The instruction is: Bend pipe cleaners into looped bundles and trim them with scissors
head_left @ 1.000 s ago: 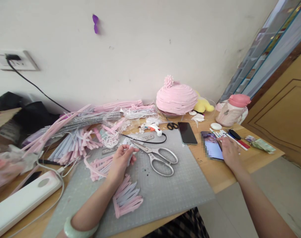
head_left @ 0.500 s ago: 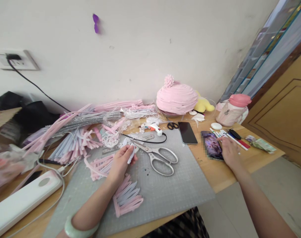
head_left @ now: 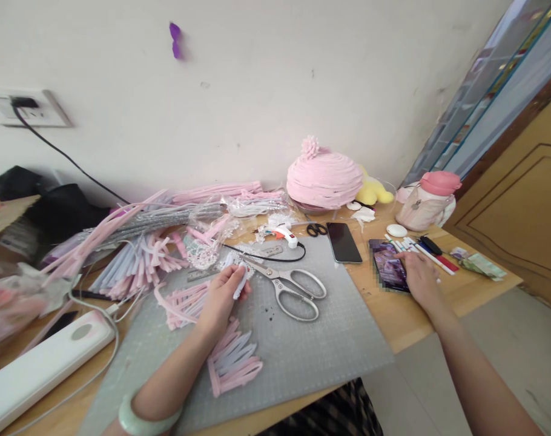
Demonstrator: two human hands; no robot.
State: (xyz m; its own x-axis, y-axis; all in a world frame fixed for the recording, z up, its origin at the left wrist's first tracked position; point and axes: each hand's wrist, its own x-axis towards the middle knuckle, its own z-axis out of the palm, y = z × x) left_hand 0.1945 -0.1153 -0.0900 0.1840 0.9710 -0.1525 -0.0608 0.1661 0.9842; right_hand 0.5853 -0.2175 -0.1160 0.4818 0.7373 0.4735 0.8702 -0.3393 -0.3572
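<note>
My left hand (head_left: pixel 227 287) is closed, pinching a short pale blue-white pipe cleaner (head_left: pixel 240 287) over the grey cutting mat (head_left: pixel 339 339). Just right of it lie large metal scissors (head_left: pixel 298 293), their blade tips close to my fingers. Below the hand sits a row of pink and pale blue looped pipe cleaners (head_left: pixel 234 360). A bundle of pink pieces (head_left: pixel 180 309) is partly hidden behind my left wrist. On the right, my right hand (head_left: pixel 421 278) has its index finger stretched out onto the lit screen of a phone (head_left: pixel 389 266); it holds nothing.
A dark phone (head_left: pixel 343 243), black-handled scissors (head_left: pixel 316 230) and a white glue gun (head_left: pixel 284 237) lie behind the mat. Farther back stand a pink wrapped dome (head_left: pixel 323 178) and a pink-lidded bottle (head_left: pixel 427 203). Pipe cleaner bundles (head_left: pixel 134 266) and a white power bank-like case (head_left: pixel 48 369) fill the left.
The picture on the touched phone's screen has changed slightly. Both hands stay in nearly the same place, the left still pinching the pipe cleaner.
</note>
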